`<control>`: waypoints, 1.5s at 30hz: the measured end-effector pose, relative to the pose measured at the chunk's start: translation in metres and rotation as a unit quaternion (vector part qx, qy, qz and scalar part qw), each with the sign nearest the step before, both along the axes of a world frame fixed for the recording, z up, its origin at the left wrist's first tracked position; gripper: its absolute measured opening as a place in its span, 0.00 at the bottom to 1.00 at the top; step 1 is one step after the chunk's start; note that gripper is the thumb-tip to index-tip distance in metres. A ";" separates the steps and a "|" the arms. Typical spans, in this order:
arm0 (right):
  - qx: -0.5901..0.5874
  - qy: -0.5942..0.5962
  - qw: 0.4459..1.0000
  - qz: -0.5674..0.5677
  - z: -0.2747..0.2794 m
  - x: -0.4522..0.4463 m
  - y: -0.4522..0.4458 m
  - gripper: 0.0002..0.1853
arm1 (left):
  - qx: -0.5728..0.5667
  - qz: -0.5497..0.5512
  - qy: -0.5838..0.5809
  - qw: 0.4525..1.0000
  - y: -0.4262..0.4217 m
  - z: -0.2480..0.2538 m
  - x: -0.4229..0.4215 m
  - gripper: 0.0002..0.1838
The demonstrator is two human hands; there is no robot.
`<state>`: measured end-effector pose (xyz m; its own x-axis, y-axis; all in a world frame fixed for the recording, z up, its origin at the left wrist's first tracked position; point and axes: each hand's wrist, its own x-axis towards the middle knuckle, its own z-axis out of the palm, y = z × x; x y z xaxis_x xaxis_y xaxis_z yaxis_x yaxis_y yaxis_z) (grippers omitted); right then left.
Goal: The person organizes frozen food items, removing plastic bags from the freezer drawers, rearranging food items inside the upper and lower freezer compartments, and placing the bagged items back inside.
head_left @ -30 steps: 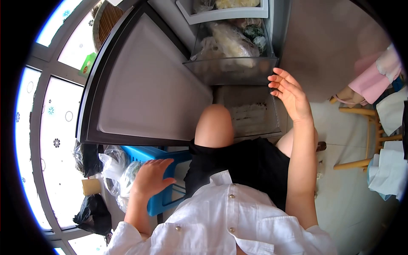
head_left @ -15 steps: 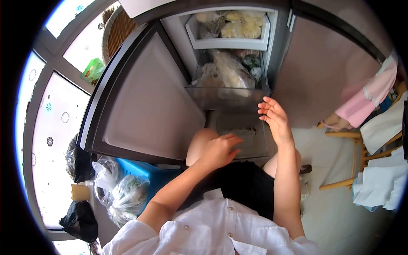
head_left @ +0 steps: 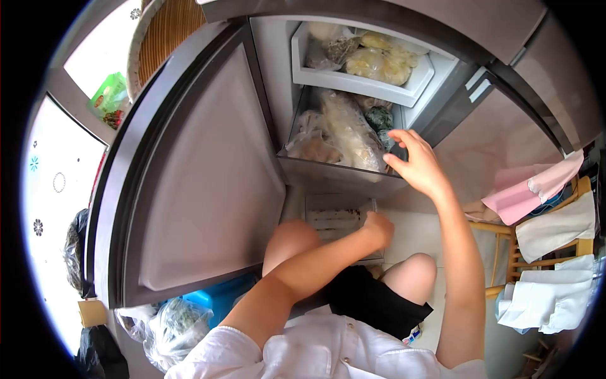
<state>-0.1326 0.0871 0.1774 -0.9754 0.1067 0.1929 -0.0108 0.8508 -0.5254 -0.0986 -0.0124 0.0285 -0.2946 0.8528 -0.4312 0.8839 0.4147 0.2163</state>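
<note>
The drawer (head_left: pixel 334 176) is sitting at upper centre, its smooth grey front enclosing a long, crinkled plastic bag (head_left: pixel 353 134), which is bulging at the rim and could snag and tear. The right hand (head_left: pixel 418 165) is hanging by the right corner, thumb and fingers apart, risking a pinch should the drawer slide. The left hand (head_left: pixel 379 228), lower centre, is curling; its hold cannot be told.

One left hand (head_left: pixel 380 230), one right hand (head_left: pixel 415 167), one open fridge door (head_left: pixel 208 170), two bag-filled drawers (head_left: pixel 360 93), one green packet (head_left: pixel 110 96), one tan block (head_left: pixel 93 313) and two knees (head_left: pixel 411 275) show, while bags (head_left: pixel 348 129) in the lower drawer (head_left: pixel 331 176) number perhaps three or more, overlapping too closely for certainty.
</note>
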 end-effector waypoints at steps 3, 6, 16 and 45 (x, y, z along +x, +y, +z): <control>0.010 -0.151 0.988 -0.036 -0.020 -0.043 0.012 0.35 | 0.014 -0.021 0.019 0.999 -0.001 0.013 -0.003 0.17; -0.142 -0.263 0.949 -0.100 -0.026 -0.070 0.025 0.43 | 0.063 0.023 -0.038 0.997 -0.007 0.026 -0.013 0.16; -0.271 -0.389 0.866 -0.158 -0.048 -0.068 0.011 0.39 | 0.216 -0.077 -0.489 0.841 -0.048 0.084 -0.061 0.13; -0.507 -0.339 0.789 -0.076 -0.037 -0.069 0.037 0.52 | 0.336 0.389 -0.010 0.858 -0.056 0.104 -0.122 0.26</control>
<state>-0.2013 0.1242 0.1402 -0.7787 -0.0041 -0.6274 0.6269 -0.0458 -0.7778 -0.2209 -0.0685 0.1325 -0.8852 0.4599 0.0695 0.3901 0.6528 0.6493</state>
